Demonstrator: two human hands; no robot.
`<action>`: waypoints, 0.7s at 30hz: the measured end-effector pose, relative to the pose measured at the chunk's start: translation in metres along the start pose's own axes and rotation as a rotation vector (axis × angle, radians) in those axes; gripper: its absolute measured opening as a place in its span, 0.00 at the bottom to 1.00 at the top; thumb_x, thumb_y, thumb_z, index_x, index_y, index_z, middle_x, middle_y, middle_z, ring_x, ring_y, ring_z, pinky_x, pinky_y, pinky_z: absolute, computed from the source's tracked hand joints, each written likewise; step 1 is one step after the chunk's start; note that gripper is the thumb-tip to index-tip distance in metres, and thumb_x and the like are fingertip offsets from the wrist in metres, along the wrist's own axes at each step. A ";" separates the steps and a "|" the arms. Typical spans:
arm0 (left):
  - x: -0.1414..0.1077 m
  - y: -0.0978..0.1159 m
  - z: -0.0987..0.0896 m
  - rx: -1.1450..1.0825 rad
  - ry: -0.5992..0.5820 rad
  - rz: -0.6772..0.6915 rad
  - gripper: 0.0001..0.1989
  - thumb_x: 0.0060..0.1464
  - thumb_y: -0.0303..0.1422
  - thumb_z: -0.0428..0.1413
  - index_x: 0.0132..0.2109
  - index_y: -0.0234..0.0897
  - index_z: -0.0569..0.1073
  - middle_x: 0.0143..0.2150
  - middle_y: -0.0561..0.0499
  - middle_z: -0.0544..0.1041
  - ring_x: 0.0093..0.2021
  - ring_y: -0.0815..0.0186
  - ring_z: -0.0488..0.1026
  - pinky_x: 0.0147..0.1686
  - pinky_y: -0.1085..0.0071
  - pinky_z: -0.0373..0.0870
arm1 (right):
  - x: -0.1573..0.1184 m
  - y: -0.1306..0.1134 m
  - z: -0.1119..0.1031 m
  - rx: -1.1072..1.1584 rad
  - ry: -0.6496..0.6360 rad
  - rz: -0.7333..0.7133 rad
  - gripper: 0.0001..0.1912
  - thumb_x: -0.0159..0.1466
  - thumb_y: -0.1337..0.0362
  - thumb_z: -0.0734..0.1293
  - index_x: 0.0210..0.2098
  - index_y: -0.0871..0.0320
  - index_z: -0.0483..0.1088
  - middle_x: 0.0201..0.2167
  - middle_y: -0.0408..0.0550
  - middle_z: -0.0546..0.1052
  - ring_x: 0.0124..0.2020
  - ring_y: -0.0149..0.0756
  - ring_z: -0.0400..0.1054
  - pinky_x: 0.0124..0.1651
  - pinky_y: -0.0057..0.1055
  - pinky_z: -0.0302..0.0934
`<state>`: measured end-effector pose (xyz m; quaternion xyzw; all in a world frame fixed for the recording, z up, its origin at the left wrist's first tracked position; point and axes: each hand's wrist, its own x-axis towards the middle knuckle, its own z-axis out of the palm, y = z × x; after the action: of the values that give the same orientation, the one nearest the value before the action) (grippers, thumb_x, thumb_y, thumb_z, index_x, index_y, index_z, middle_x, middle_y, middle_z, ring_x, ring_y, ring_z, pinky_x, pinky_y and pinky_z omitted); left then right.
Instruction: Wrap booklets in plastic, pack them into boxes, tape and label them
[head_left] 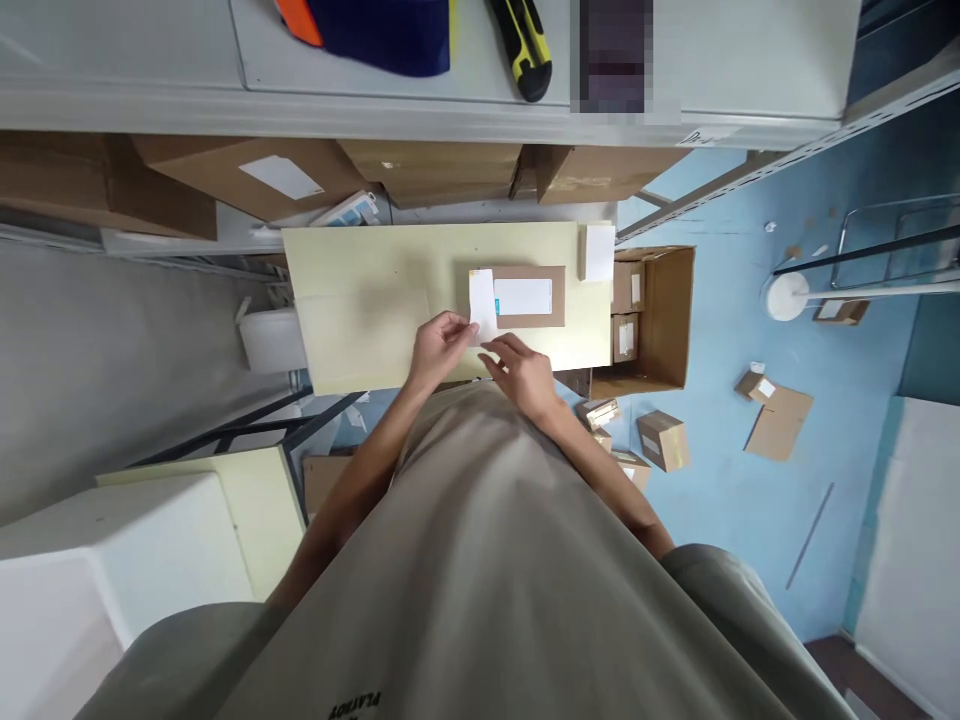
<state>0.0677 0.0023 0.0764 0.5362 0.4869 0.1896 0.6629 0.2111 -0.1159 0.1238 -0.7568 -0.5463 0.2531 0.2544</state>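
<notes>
A small brown cardboard box [529, 318] lies on the pale yellow tabletop, with a white label [523, 296] on its upper face. Over its left end is a white paper slip [482, 300], which overlaps the box and hides that edge. My left hand [441, 350] pinches the slip near its lower left edge between thumb and fingers. Close to the slip's lower right corner is my right hand [525, 378], its thumb and index finger curled but slightly apart; whether they touch the paper is hard to see.
At the right of the table [360, 330] lies a white stack [598, 252]. Beyond it stands an open carton [667, 320] with smaller boxes inside. Large cartons [442, 170] line the shelf behind; a utility knife [523, 50] rests above. Several boxes [664, 440] lie on the blue floor.
</notes>
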 end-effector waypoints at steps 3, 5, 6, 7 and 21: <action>-0.008 -0.001 0.005 0.085 -0.070 0.037 0.20 0.54 0.52 0.68 0.38 0.40 0.76 0.39 0.47 0.84 0.42 0.58 0.83 0.48 0.62 0.81 | 0.011 0.023 -0.032 0.076 0.150 0.036 0.17 0.79 0.52 0.63 0.51 0.50 0.82 0.48 0.50 0.82 0.32 0.34 0.75 0.37 0.33 0.69; -0.016 0.003 0.013 0.124 -0.111 0.062 0.20 0.55 0.52 0.67 0.39 0.40 0.76 0.40 0.46 0.85 0.43 0.57 0.84 0.50 0.60 0.82 | 0.021 0.040 -0.051 0.104 0.193 0.041 0.17 0.79 0.52 0.63 0.53 0.49 0.82 0.49 0.50 0.81 0.33 0.35 0.74 0.39 0.34 0.71; -0.020 0.005 0.017 0.144 -0.127 0.075 0.20 0.56 0.52 0.67 0.39 0.40 0.77 0.41 0.46 0.85 0.43 0.57 0.84 0.51 0.59 0.82 | 0.026 0.048 -0.058 0.113 0.185 0.034 0.17 0.79 0.52 0.63 0.54 0.49 0.81 0.50 0.50 0.80 0.34 0.35 0.74 0.39 0.35 0.71; -0.024 0.008 0.021 0.165 -0.135 0.084 0.19 0.57 0.52 0.67 0.39 0.40 0.77 0.41 0.46 0.86 0.43 0.56 0.85 0.52 0.58 0.82 | 0.031 0.056 -0.064 0.122 0.161 0.025 0.16 0.78 0.52 0.64 0.55 0.49 0.81 0.50 0.50 0.79 0.35 0.36 0.74 0.40 0.35 0.71; -0.026 -0.031 0.058 0.054 0.207 -0.059 0.33 0.50 0.48 0.70 0.61 0.46 0.73 0.66 0.39 0.77 0.65 0.53 0.76 0.61 0.55 0.76 | -0.013 0.088 -0.075 -0.024 -0.214 -0.268 0.12 0.77 0.64 0.61 0.44 0.55 0.77 0.48 0.51 0.81 0.34 0.34 0.74 0.34 0.32 0.63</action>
<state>0.0972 -0.0592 0.0570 0.5170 0.5733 0.2112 0.5995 0.3180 -0.1605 0.1226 -0.6489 -0.6693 0.2895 0.2172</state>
